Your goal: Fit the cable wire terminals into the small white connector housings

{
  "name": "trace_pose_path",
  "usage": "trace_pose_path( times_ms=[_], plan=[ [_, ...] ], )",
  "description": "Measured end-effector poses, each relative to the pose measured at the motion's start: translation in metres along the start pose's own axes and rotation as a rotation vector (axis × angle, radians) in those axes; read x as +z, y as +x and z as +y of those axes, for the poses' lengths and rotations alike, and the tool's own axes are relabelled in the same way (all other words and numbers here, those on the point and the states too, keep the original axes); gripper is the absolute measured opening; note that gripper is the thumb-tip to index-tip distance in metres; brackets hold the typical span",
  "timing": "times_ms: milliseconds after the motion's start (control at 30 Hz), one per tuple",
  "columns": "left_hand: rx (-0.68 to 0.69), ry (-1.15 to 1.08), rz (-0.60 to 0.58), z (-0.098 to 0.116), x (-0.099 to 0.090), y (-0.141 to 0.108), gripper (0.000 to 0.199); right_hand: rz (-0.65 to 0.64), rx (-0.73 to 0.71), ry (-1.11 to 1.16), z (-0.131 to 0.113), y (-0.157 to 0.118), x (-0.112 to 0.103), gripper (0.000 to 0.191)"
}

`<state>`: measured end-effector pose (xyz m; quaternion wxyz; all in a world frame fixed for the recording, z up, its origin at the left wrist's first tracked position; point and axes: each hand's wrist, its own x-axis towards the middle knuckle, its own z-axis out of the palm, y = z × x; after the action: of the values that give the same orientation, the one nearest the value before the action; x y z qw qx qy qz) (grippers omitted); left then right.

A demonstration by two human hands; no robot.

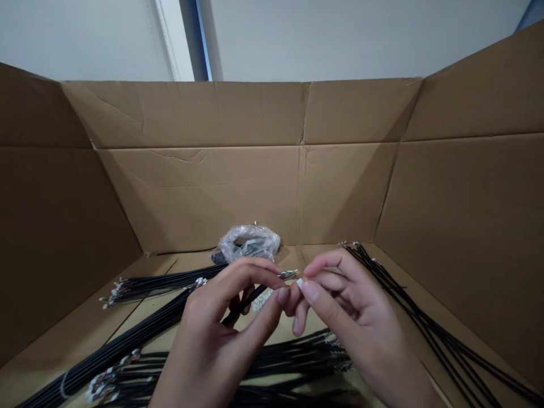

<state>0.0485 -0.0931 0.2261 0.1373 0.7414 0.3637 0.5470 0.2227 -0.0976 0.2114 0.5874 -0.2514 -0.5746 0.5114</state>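
My left hand (221, 323) pinches a thin black cable (249, 300) between thumb and fingers, its small multi-coloured connector end (288, 275) sticking out past my fingertips. My right hand (348, 306) faces it and pinches a tiny white connector (300, 283) at the fingertips, almost touching that cable end. A small cluster of white connector pieces (261, 300) shows below my hands. Bundles of black cables with crimped ends lie under and beside both hands, one (276, 368) below them and another (425, 323) to the right.
Both hands work inside a large open cardboard box (199, 192) with tall brown walls and flaps. More black cable bundles (161, 280) lie on its floor at the left. A crumpled clear plastic bag (249, 243) holding dark items sits against the far wall.
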Motion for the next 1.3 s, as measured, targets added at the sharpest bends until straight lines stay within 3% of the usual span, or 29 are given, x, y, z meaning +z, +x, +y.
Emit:
trace_pose_path(
  times_ms=[300,633,1300],
  plan=[
    [-0.010,-0.037,-0.050,0.0022,-0.0011,-0.0007,0.013,0.048,-0.042,-0.101,0.0039,0.0003,0.0018,0.010],
    [0.137,0.071,0.023,0.0019,-0.0014,-0.0005,0.013,0.034,-0.064,-0.010,0.0027,0.0001,0.0048,0.010],
    [0.268,0.194,0.063,0.0012,0.0054,0.0003,0.019,0.029,-0.059,0.015,-0.0008,0.0013,0.0093,0.013]
  ],
)
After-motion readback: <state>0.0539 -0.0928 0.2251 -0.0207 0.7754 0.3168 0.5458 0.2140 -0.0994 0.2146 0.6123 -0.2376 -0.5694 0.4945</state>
